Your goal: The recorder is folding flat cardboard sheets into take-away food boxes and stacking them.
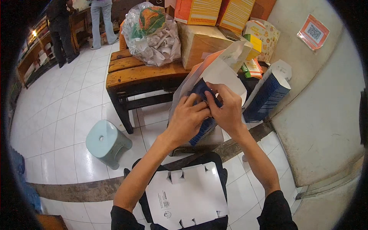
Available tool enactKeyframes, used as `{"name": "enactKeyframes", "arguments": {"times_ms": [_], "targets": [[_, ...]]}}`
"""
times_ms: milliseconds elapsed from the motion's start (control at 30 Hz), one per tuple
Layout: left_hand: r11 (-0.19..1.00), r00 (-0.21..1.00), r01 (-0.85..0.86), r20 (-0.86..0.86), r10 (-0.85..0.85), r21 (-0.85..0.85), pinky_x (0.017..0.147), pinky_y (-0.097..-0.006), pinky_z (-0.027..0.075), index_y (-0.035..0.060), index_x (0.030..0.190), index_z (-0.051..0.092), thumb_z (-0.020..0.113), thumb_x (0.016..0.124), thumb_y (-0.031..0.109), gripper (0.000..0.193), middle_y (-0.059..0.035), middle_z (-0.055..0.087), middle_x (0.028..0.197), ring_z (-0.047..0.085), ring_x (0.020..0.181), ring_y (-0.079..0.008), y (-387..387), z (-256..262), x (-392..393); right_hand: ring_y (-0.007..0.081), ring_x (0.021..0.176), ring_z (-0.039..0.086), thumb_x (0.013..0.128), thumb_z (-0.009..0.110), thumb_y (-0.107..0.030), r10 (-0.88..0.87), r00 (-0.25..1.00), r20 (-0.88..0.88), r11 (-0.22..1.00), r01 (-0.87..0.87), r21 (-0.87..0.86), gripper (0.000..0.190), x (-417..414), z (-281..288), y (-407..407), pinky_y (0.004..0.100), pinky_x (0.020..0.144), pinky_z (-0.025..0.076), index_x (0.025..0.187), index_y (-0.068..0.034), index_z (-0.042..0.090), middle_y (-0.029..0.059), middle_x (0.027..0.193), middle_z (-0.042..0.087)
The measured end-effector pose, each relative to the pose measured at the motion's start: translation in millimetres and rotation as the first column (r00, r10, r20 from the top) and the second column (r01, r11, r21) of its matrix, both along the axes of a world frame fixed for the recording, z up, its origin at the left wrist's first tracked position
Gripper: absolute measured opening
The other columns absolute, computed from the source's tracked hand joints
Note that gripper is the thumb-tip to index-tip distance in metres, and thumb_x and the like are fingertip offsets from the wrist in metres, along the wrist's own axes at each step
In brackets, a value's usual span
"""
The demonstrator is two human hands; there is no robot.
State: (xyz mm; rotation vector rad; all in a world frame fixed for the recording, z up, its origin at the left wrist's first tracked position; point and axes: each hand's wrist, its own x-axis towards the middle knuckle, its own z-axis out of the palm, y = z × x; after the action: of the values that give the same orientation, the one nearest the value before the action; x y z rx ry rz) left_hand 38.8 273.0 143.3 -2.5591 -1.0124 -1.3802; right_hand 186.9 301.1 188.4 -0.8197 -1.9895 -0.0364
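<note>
My left hand (189, 119) and my right hand (225, 107) meet in front of me, both with their fingers closed on a dark blue cardboard piece (198, 87). The fingers hide much of it, so its full shape cannot be told. Just behind the hands stand large sheets of white cardboard (227, 69), one with an orange face. Below my left hand a blue patterned panel (203, 131) shows; whether it joins the held piece is unclear. Across my lap lies a flat white carton blank (187, 195) with cut flaps and some print.
A wooden bench (138, 77) carries a clear bag of paper scraps (158, 43) and a taped cardboard box (201, 46). To the right, a tall blue carton (263, 96) stands by the wall. A pale blue plastic stool (105, 141) is at left. Two people stand farther back.
</note>
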Motion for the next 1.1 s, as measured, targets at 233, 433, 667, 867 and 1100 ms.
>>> {"name": "enactKeyframes", "arguments": {"times_ms": [233,433,667,867,1100], "targets": [[0.96,0.897,-0.266,-0.342,0.281,0.09,0.073,-0.0352,0.05,0.0087,0.1,0.059,0.06,0.074,0.006,0.026,-0.0065,0.056,0.094,0.059,0.086,-0.0229,-3.9,7.6,-4.1,0.0345,0.072,0.063,0.08,0.064,-0.002,0.056,0.996,0.065,0.996,-0.06,0.061,0.02,3.7,3.5,2.9,0.0376,0.062,0.051,0.099,0.002,0.062,0.0167,0.087,0.064],[0.967,0.932,-0.252,-0.26,0.254,0.04,0.064,-0.0358,0.054,0.0056,0.104,0.057,0.059,0.073,0.002,0.03,-0.0099,0.056,0.097,0.065,0.074,-0.0284,5.4,6.8,-8.2,0.0334,0.068,0.062,0.079,0.064,-0.001,0.042,0.991,0.13,0.986,-0.062,0.157,0.019,7.6,2.1,4.5,0.0382,0.059,0.05,0.098,0.001,0.062,0.0151,0.081,0.062],[0.963,0.927,-0.27,-0.275,0.254,-0.022,0.066,-0.0381,0.055,0.0043,0.105,0.055,0.058,0.074,0.001,0.031,-0.0117,0.056,0.1,0.065,0.078,-0.0307,3.1,9.6,-7.0,0.0322,0.067,0.06,0.081,0.061,-0.006,0.038,0.972,0.232,0.995,-0.058,0.079,0.022,4.0,4.1,1.8,0.0375,0.059,0.049,0.102,0.0,0.062,0.0144,0.082,0.06],[0.986,0.985,-0.161,-0.064,0.157,-0.052,0.062,-0.0401,0.053,0.0079,0.1,0.057,0.054,0.077,0.0,0.025,-0.0136,0.056,0.096,0.063,0.077,-0.0345,10.7,-0.1,-11.9,0.0356,0.092,0.058,0.082,0.053,-0.008,-0.021,0.954,0.301,0.996,-0.007,0.091,0.036,32.1,12.6,-19.3,0.0406,0.081,0.047,0.118,-0.006,0.059,0.0175,0.103,0.06],[0.909,0.923,-0.085,0.312,0.227,-0.409,0.055,-0.0297,0.05,0.008,0.107,0.062,0.066,0.078,0.006,0.029,-0.0084,0.064,0.081,0.063,0.061,-0.0211,-112.0,-99.1,29.0,0.0361,0.116,0.046,0.081,0.06,-0.012,-0.227,0.949,0.217,0.838,0.304,-0.453,0.052,86.7,-141.2,-142.2,0.0456,0.101,0.033,0.13,0.0,0.047,0.0199,0.126,0.05]]}}
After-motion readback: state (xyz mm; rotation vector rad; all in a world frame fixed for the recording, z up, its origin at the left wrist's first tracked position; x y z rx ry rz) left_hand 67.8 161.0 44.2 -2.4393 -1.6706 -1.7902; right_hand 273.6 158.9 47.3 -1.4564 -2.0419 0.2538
